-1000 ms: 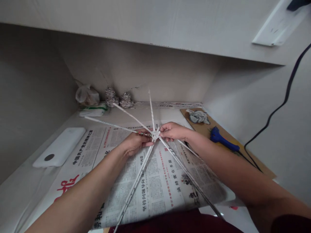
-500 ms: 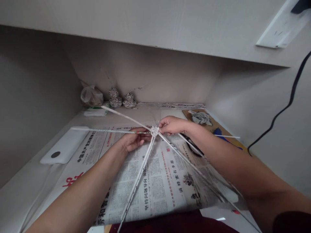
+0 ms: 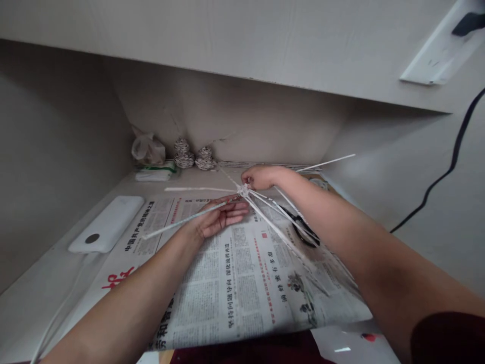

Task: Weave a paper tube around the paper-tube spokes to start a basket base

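A small woven knot of rolled-paper strips sits between my hands, its long pale strands fanning out to the left, the back and the lower right. My right hand pinches at the far side of the knot; its fingertips are partly hidden. My left hand supports the piece from below and left, with a strand crossing its index side and its other fingers loosely stretched palm up. One greenish strand runs over my left hand toward the lower left. Black-handled scissors lie beneath the strands at right.
Newspaper covers the tabletop. A white power bank with a cable lies at left. Along the back stand two woven gourd shapes, a plastic bag and rolled paper sticks. A low shelf edge overhangs.
The knot has turned counterclockwise: left strands swing downward and the lower strands swing right. My right hand has moved slightly up and away. The left fingers look more stretched out.
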`<action>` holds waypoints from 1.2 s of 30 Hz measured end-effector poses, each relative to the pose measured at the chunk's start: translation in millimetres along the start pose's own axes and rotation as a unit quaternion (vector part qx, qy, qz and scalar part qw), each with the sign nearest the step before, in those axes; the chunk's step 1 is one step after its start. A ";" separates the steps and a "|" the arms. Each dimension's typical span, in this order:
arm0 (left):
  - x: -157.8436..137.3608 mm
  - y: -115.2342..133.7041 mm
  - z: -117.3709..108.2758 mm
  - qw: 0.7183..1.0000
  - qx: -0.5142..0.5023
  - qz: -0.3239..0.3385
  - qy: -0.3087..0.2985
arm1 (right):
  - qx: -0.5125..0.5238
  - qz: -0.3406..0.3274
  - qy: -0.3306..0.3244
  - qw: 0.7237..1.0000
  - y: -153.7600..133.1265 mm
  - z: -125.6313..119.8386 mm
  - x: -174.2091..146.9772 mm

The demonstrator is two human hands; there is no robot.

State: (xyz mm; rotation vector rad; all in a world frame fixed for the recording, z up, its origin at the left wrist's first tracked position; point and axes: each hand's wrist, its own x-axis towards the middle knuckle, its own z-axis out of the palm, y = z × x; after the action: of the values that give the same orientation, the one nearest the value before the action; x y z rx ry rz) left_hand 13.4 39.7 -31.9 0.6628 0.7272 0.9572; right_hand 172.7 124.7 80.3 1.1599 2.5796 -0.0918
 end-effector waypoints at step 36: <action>-4.4 -25.3 25.8 0.987 0.143 -0.006 0.071 | 0.113 0.003 -0.030 0.993 -24.4 37.3 -52.8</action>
State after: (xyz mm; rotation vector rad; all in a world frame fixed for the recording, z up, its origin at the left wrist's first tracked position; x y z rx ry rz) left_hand 44.2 20.6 -35.2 0.8443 1.0070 0.9029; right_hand 197.1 63.5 59.4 1.2193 2.5636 -0.4198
